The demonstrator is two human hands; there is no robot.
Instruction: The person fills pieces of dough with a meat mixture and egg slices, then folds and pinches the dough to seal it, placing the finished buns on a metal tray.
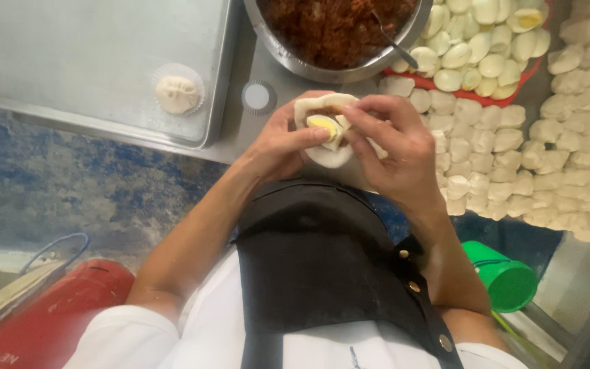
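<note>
My left hand (278, 147) cups a flat round of white dough (326, 156) from below. On the dough lie a wedge of boiled egg (324, 126) and a bit of brown filling. My right hand (394, 147) pinches the dough's right edge with its fingertips over the egg. Both hands sit just in front of my black apron, above the steel table's near edge.
A steel bowl of brown minced filling (336, 31) with a spoon stands ahead. A red tray of egg pieces (486, 48) and rows of dough lumps (568, 137) lie right. A metal tray (90, 61) at left holds one filled bun in a paper cup (177, 92); an empty paper cup (259, 97) is nearby. Green container (507, 277) below right.
</note>
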